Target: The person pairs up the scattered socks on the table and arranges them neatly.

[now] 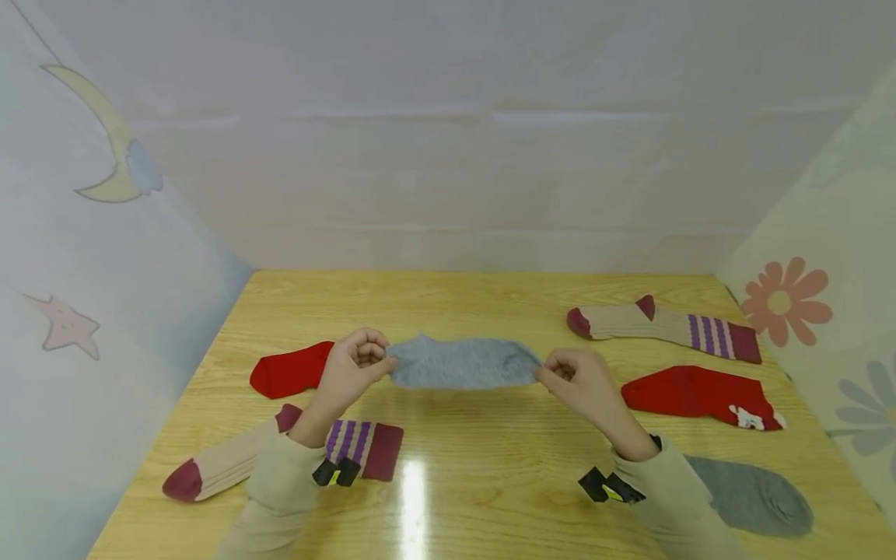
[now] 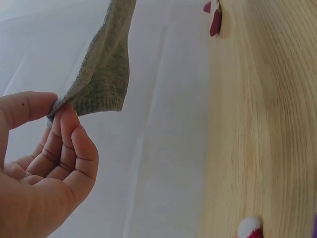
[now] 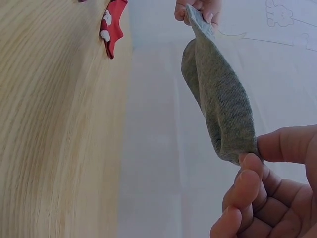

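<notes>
A grey sock (image 1: 465, 363) is stretched sideways between both hands, held up over the wooden table. My left hand (image 1: 353, 369) pinches its left end between thumb and fingertips. At the other end, my right hand (image 1: 581, 385) pinches the fabric the same way. In the left wrist view the grey sock (image 2: 106, 74) hangs with its ribbed edge at the fingertips. The right wrist view shows the grey sock (image 3: 223, 104) running from the right thumb and fingers up to the left hand (image 3: 200, 12).
Left on the table (image 1: 476, 482) lie a red sock (image 1: 287, 372) and a beige striped sock (image 1: 227, 463), partly behind the left arm. Along the right are another beige striped sock (image 1: 675, 327), a red sock (image 1: 693, 391) and a grey sock (image 1: 756, 498). Printed cloth walls (image 1: 448, 194) surround the table.
</notes>
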Demonstrator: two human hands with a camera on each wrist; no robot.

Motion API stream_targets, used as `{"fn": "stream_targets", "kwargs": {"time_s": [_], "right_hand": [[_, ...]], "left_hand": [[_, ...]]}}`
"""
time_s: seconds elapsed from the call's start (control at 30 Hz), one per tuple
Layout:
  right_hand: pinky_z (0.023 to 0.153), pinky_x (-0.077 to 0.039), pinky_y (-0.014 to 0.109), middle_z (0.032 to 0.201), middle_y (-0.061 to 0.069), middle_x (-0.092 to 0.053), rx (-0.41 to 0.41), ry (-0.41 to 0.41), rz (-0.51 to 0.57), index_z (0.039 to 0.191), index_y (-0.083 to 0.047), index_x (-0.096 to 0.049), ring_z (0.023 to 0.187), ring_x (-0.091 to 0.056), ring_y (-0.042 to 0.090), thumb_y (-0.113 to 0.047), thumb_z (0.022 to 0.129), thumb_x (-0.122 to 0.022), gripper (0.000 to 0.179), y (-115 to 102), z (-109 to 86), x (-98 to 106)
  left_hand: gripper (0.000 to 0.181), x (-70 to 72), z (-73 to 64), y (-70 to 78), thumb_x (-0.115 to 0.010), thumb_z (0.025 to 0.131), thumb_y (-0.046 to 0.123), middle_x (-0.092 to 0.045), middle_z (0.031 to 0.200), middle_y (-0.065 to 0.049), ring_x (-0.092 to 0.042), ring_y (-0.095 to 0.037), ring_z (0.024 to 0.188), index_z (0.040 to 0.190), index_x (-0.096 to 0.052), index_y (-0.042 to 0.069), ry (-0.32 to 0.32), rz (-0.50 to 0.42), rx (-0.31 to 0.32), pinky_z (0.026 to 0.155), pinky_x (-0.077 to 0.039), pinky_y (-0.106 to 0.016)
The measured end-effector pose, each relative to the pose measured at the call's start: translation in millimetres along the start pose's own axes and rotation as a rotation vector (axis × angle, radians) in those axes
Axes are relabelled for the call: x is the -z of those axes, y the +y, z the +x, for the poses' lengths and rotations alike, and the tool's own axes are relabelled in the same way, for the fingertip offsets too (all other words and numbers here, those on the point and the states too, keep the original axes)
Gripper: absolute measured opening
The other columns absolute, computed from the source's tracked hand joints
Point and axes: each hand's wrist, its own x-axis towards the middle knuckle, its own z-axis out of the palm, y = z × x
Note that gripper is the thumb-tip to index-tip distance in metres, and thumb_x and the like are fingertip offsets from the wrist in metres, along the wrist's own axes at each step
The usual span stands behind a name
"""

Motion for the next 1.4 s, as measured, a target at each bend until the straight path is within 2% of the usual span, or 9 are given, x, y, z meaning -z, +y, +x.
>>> {"fn": "stream_targets", "kwargs": {"time_s": [0.13, 0.47, 0.8, 1.0, 1.17, 1.33, 1.4], "right_hand": [[0.043, -0.032, 0.023, 0.05, -0.006, -0.043, -0.016, -0.009, -0.009, 0.065, -0.011, -0.06, 0.043, -0.035, 0.005, -0.006, 0.081, -0.065, 0.017, -0.3, -5.7, 2.4], [0.043, -0.032, 0.022, 0.051, -0.007, -0.043, -0.011, -0.017, -0.027, 0.067, -0.012, -0.061, 0.044, -0.035, 0.003, -0.008, 0.082, -0.065, 0.015, -3.2, -15.1, 10.7], [0.043, -0.032, 0.022, 0.051, -0.008, -0.044, -0.009, -0.045, -0.052, 0.066, -0.012, -0.06, 0.043, -0.033, 0.002, -0.007, 0.082, -0.064, 0.017, 3.2, -21.1, 9.7], [0.043, -0.032, 0.022, 0.051, -0.009, -0.044, -0.023, -0.06, -0.062, 0.065, -0.014, -0.059, 0.043, -0.033, 0.002, -0.007, 0.082, -0.064, 0.019, 5.2, -25.0, 9.2], [0.043, -0.034, 0.022, 0.052, -0.009, -0.046, -0.026, -0.075, -0.071, 0.065, -0.014, -0.058, 0.043, -0.035, 0.002, -0.007, 0.082, -0.064, 0.02, 7.1, -27.7, 7.5], [0.044, -0.035, 0.023, 0.056, -0.008, -0.047, -0.032, -0.083, -0.078, 0.065, -0.015, -0.058, 0.045, -0.037, 0.003, -0.007, 0.082, -0.064, 0.02, 10.7, -30.5, 4.6], [0.044, -0.035, 0.023, 0.057, -0.008, -0.047, -0.034, -0.088, -0.081, 0.064, -0.015, -0.058, 0.046, -0.038, 0.004, -0.007, 0.082, -0.064, 0.021, 12.9, -31.5, 3.0]], "left_hand": [[0.017, -2.8, -3.1, 0.6, -0.065, 0.08, -0.001, -0.059, 0.074, -0.008, -0.054, -0.016, 0.066, 0.094, -0.054, -0.004, -0.03, 0.005, -0.013, 0.06, -0.046, -0.024], [0.017, -11.2, -2.2, 0.6, -0.066, 0.08, 0.0, -0.061, 0.074, -0.007, -0.055, -0.016, 0.065, 0.093, -0.056, -0.002, -0.068, 0.032, -0.034, 0.06, -0.046, -0.025], [0.016, -17.7, -3.3, -1.3, -0.063, 0.079, -0.009, -0.06, 0.075, -0.014, -0.052, -0.013, 0.063, 0.093, -0.054, -0.007, -0.111, 0.062, -0.009, 0.059, -0.043, -0.022], [0.015, -21.3, -5.9, -2.5, -0.065, 0.08, -0.002, -0.06, 0.073, -0.007, -0.049, -0.013, 0.062, 0.092, -0.055, -0.002, -0.13, 0.118, 0.001, 0.058, -0.041, -0.023], [0.017, -23.8, -6.9, -8.6, -0.066, 0.08, 0.0, -0.06, 0.074, -0.007, -0.05, -0.014, 0.063, 0.093, -0.055, -0.003, -0.138, 0.109, 0.006, 0.059, -0.042, -0.024], [0.016, -28.6, -10.9, 4.6, -0.064, 0.079, -0.006, -0.06, 0.073, -0.009, -0.049, -0.012, 0.062, 0.091, -0.054, -0.007, -0.141, 0.106, 0.022, 0.057, -0.041, -0.022], [0.015, -30.0, -11.4, 1.4, -0.064, 0.078, -0.006, -0.059, 0.072, -0.008, -0.05, -0.012, 0.061, 0.09, -0.055, -0.006, -0.139, 0.119, 0.023, 0.057, -0.041, -0.022]]}}
